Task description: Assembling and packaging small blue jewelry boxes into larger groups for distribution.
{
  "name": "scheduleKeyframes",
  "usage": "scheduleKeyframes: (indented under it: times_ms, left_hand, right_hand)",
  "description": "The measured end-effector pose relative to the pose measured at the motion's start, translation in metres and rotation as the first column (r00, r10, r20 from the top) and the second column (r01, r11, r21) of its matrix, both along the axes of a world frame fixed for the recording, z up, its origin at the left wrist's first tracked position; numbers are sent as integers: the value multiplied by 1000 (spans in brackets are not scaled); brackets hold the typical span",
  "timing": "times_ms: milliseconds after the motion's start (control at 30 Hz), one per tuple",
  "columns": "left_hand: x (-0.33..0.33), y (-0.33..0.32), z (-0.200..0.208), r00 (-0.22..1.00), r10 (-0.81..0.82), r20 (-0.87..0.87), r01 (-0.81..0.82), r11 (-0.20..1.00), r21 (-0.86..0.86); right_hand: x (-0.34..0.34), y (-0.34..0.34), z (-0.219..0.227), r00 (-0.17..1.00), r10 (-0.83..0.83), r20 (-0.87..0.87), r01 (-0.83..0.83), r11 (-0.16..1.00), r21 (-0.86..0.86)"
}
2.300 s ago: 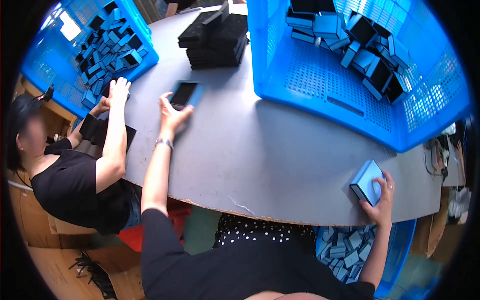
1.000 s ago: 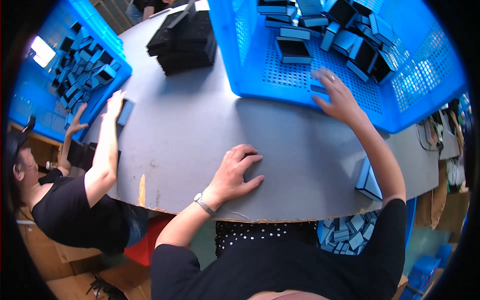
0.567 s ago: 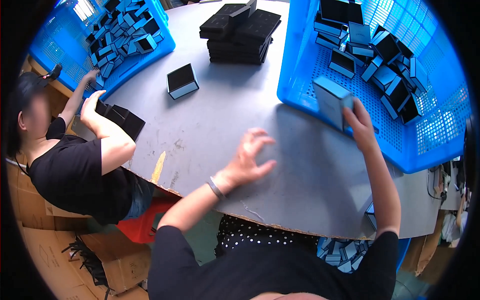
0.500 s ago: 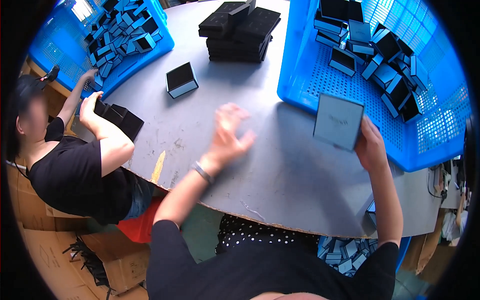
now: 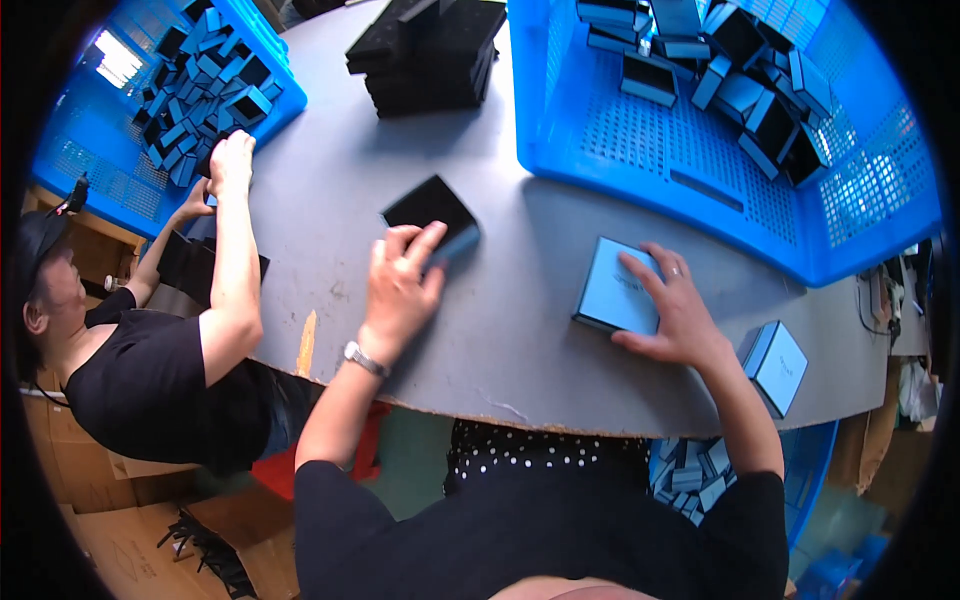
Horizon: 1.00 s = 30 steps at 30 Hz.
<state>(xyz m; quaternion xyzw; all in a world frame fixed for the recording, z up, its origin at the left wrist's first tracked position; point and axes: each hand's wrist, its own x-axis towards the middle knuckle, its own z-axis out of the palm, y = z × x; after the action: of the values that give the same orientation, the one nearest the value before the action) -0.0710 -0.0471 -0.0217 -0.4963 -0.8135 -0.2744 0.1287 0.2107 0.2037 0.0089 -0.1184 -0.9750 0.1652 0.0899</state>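
A small light-blue box with a black inside is at the middle of the table, its black side facing up. My left hand grips its near edge, fingers over the rim and thumb at the side. To the right, a light-blue box lies flat with its printed face up. Over its right part rests my right hand, fingers spread on top and thumb by the near corner. Another light-blue box stands beside my right forearm.
A large blue crate of boxes stands at the far right, another crate at the far left. Black flat pieces are stacked at the back. A co-worker on the left handles boxes. Below the table edge sit more small boxes.
My left hand has reached the black-lined box and brought it nearer. My right hand has lowered its box onto the table and loosened its fingers. The co-worker's arm has moved toward the left crate.
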Motion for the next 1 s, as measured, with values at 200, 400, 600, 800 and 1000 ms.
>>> scheduleKeyframes:
  times_ms: [200,400,600,800,1000]
  left_hand:
    - [105,-1,13,974,-212,82,215,976,-31]
    - [69,9,22,825,-319,467,365,931,-9]
    - [65,20,7,735,-402,547,414,904,107]
    - [63,27,-13,657,-416,629,406,898,170]
    - [60,25,-1,613,-303,730,380,923,65]
  right_hand:
    - [-8,16,-8,986,91,-138,-122,963,-241]
    - [3,12,-2,977,206,-59,-214,958,-191]
    - [-4,44,13,976,73,-207,-136,942,-308]
    - [-53,-11,12,914,341,-220,-384,902,-196]
    - [-63,-25,26,901,388,-194,-410,908,-87]
